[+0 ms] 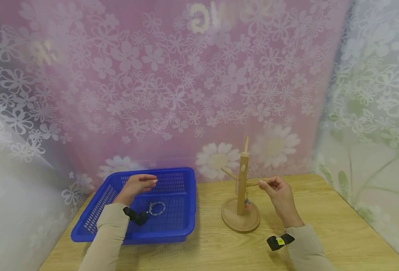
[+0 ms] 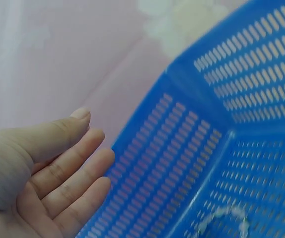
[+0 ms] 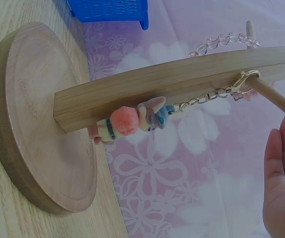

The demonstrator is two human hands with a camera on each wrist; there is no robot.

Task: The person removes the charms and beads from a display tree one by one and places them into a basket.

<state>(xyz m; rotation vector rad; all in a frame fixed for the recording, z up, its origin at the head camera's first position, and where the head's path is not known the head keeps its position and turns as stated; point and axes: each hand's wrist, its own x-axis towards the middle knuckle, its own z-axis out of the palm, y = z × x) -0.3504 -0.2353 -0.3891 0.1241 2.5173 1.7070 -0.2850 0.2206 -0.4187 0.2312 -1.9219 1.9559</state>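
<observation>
A wooden stand [image 1: 242,184] with a round base and side pegs stands on the right of the table. My right hand [image 1: 280,194] pinches the outer end of its right peg [image 3: 276,96]. From that peg, close to the post, hangs a figure keychain [image 3: 127,120] by a gold clasp and chain. A clear pinkish bead bracelet [image 3: 219,43] hangs on another peg. My left hand [image 1: 136,187] hovers over the blue basket [image 1: 191,210], holding nothing, its fingers loosely bent. Below it, a pale bead bracelet [image 1: 157,208] lies on the basket floor.
The wooden table [image 1: 213,248] carries the basket on the left and the stand on the right. A pink flowered sheet [image 1: 172,94] rises behind the table, and a pale flowered one [image 1: 382,113] closes off the right side.
</observation>
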